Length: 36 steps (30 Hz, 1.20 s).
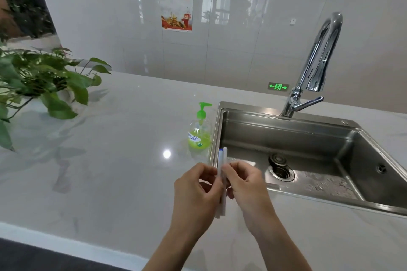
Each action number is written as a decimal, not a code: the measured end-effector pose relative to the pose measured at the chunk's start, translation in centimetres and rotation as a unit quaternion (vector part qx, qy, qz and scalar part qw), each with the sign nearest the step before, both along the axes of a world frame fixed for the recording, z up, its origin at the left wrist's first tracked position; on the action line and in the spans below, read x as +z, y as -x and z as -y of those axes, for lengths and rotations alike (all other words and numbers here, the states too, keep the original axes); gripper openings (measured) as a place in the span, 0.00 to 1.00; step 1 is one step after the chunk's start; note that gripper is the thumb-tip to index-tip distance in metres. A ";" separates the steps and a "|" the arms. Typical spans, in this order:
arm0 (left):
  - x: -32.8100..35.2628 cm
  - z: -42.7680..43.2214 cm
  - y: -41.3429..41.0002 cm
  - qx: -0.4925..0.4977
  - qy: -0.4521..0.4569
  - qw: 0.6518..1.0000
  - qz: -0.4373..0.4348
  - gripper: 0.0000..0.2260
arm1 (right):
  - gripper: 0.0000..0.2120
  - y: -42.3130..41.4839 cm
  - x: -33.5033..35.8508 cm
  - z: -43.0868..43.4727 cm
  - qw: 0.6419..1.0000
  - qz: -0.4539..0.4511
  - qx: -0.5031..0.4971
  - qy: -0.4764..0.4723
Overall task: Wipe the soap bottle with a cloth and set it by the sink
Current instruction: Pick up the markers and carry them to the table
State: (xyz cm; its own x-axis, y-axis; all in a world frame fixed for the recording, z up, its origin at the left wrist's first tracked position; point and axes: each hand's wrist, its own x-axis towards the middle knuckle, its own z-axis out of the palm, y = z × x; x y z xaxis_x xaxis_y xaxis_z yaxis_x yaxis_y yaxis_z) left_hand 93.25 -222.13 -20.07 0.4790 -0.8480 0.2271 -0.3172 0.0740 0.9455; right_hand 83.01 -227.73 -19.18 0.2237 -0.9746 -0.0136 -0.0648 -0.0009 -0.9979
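Observation:
A clear soap bottle (200,131) with green liquid and a green pump stands upright on the white counter, just left of the sink's rim. Nearer to me, both hands pinch a thin folded white cloth (222,158) with a blue corner, held edge-on and upright between them. My left hand (196,191) grips its left side. My right hand (246,185) grips its right side. The cloth is a short way in front of the bottle and does not touch it.
The steel sink (286,116) with a wet floor and drain fills the right. A tall chrome faucet (317,66) rises behind it. A leafy potted plant (41,81) sits at the left. The counter's front edge (66,242) runs along the bottom left.

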 end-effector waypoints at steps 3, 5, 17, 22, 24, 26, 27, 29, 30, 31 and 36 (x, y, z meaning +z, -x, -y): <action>0.6 -0.8 0.1 0.009 0.015 1.000 -0.022 0.06 | 0.08 -0.3 0.5 -0.9 0.998 0.055 0.003 -0.002; 0.9 -1.4 0.3 0.024 0.022 0.999 -0.038 0.07 | 0.07 -0.5 0.6 -1.4 0.995 0.096 0.007 -0.015; 3.8 -7.5 4.7 0.184 0.055 0.980 -0.061 0.07 | 0.07 0.7 1.3 -3.9 0.969 0.157 0.189 0.029; 4.7 -13.0 7.1 0.264 0.059 0.961 -0.051 0.06 | 0.07 1.9 2.5 -7.7 0.935 0.177 0.307 0.003; 5.0 -15.8 7.8 0.293 0.063 0.953 -0.040 0.07 | 0.09 2.0 3.0 -10.0 0.915 0.185 0.358 -0.011; 5.3 -18.9 8.4 0.320 0.060 0.945 -0.023 0.07 | 0.11 1.7 3.2 -12.5 0.891 0.204 0.405 -0.030; 5.4 -20.5 8.7 0.334 0.061 0.940 -0.017 0.07 | 0.11 1.4 3.3 -13.8 0.876 0.218 0.429 -0.044; 5.6 -23.9 9.3 0.367 0.062 0.928 0.002 0.06 | 0.13 0.9 3.5 -16.8 0.848 0.228 0.477 -0.044; 5.7 -25.7 9.7 0.385 0.063 0.921 0.013 0.07 | 0.13 0.6 3.6 -18.4 0.839 0.219 0.497 -0.028; 5.6 -27.5 10.1 0.405 0.063 0.912 0.021 0.07 | 0.14 0.4 3.6 -20.2 0.830 0.211 0.516 -0.015; 5.4 -38.0 13.1 0.487 0.057 0.871 0.033 0.09 | 0.13 0.3 3.3 -30.6 0.778 0.183 0.601 -0.019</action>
